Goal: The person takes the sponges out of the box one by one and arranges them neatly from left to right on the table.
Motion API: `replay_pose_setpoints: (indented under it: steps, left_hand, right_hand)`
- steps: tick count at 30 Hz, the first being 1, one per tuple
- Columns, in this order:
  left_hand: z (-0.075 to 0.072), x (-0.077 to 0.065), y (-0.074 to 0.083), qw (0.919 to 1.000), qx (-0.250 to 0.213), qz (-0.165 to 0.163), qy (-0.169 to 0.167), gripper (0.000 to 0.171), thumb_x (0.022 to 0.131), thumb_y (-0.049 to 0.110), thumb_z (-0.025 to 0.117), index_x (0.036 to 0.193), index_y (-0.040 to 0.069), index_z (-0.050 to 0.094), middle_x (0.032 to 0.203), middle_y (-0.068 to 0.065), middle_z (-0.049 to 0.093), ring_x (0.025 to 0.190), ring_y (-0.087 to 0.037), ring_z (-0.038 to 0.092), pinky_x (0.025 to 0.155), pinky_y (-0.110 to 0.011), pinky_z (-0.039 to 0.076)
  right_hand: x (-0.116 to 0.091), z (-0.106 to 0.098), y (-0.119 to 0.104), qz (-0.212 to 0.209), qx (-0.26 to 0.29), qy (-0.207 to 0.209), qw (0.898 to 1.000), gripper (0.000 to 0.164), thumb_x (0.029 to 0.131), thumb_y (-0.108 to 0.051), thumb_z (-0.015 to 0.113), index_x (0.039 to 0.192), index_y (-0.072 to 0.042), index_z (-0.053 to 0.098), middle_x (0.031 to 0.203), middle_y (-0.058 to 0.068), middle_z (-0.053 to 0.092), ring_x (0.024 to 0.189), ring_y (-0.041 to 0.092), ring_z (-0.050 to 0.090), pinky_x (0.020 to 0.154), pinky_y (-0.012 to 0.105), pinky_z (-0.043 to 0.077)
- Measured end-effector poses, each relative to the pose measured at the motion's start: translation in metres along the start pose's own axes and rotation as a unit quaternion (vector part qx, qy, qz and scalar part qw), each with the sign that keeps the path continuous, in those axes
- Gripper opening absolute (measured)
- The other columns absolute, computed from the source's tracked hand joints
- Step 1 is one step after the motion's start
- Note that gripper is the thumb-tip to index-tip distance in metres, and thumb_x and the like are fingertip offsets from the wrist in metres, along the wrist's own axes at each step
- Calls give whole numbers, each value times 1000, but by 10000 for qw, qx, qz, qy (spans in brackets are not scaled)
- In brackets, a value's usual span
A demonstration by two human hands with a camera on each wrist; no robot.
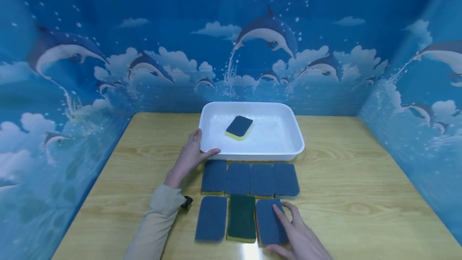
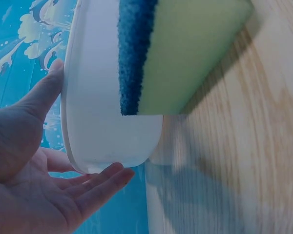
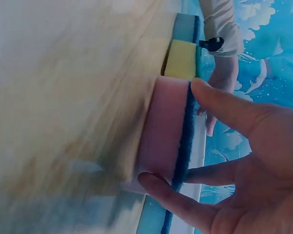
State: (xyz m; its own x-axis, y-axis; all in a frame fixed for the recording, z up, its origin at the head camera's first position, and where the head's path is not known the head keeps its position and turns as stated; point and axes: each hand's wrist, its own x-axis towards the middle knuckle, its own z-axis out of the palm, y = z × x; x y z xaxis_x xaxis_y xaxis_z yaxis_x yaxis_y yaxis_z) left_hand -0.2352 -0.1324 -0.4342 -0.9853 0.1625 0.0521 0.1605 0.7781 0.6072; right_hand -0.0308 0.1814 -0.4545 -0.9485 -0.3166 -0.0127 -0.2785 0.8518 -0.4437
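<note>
My left hand (image 1: 191, 153) touches the front left corner of a white tray (image 1: 299, 145), thumb on the front rim and fingers along the left side. In the left wrist view its fingers look nearly straight. One sponge with a dark top and yellow body (image 1: 239, 128) lies tilted inside the tray. My right hand (image 1: 301, 236) grips the front row's right-hand sponge (image 1: 268, 222), which has a dark blue scouring top and a pink body (image 3: 163, 129). Beside that sponge lies a dark green-topped sponge (image 1: 242, 216) with a yellow body, then a blue-topped sponge (image 1: 212, 218).
Several blue-topped sponges (image 1: 238, 177) stand side by side in a back row, close against the tray's front. The wood-grain table (image 1: 361, 179) extends to both sides. Behind and around it hangs a blue curtain (image 1: 180, 19) printed with dolphins.
</note>
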Motion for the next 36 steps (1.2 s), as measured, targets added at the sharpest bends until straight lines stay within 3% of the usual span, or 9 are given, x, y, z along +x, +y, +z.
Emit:
replay_pose_setpoints:
  steps: [6,14,18,20,21,24,27,31,36]
  left_hand:
    - [1,0,1,9999,-37,-89,-61,113,88,56,72,159,-6,9,162,-30,20,143,-46,36,113,-56,38]
    - [0,0,2,9999,-44,-156,-48,113,88,56,73,159,-5,10,163,-28,19,143,-46,37,113,-56,39]
    - [0,-1,2,9999,-56,-134,-48,113,88,55,73,159,-5,10,163,-29,20,142,-46,37,113,-57,38]
    - [0,-1,2,9999,-29,-106,-44,113,89,56,72,159,-6,10,163,-29,20,142,-46,37,113,-57,38]
    - [0,-1,2,9999,-26,-94,-40,112,89,56,72,159,-7,10,163,-30,20,142,-46,37,113,-57,39]
    - [0,-1,2,10000,-21,-67,-25,112,89,56,72,159,-7,11,162,-30,20,141,-46,39,112,-57,40]
    - [-2,-2,2,10000,-40,-80,-30,112,88,55,73,159,-5,10,163,-29,21,141,-46,39,112,-56,40]
    - [-2,-2,2,9999,-88,-78,16,111,88,51,75,159,-5,11,162,-30,21,141,-47,40,111,-57,40]
    - [-1,-2,1,10000,-63,39,38,110,88,51,75,158,-8,14,161,-31,23,136,-47,45,108,-58,43]
  right_hand:
    - [7,0,-4,154,59,-16,9999,90,80,-47,84,147,2,49,148,26,37,74,10,54,52,21,43]
    - [7,-3,-5,-145,234,171,9995,90,81,-45,83,148,3,46,149,30,36,60,-7,46,51,20,44]
    - [13,-23,-13,-31,-254,292,9992,83,84,-51,78,150,-10,49,148,22,45,85,12,67,64,32,57]
    - [23,-39,-18,-177,-586,627,9962,77,86,-48,78,150,-15,50,146,19,50,106,27,67,71,42,60]
    - [30,-49,-21,-295,-719,806,9937,74,87,-46,78,149,-16,51,145,17,52,114,34,64,75,47,60]
    - [61,-78,-25,-780,-1102,1430,9805,68,89,-35,79,147,-13,53,141,18,56,108,35,65,69,46,59]
    - [102,-104,-30,-959,-1289,1521,9752,63,91,-31,77,145,-9,55,137,21,57,105,38,64,75,48,58]
    - [159,-117,-44,-792,-1182,897,9858,62,96,-33,71,149,-8,51,139,23,56,118,41,59,94,54,52]
    - [223,-102,-54,-495,-1036,-241,9931,58,99,-33,67,151,-15,50,141,17,58,120,35,60,95,50,53]
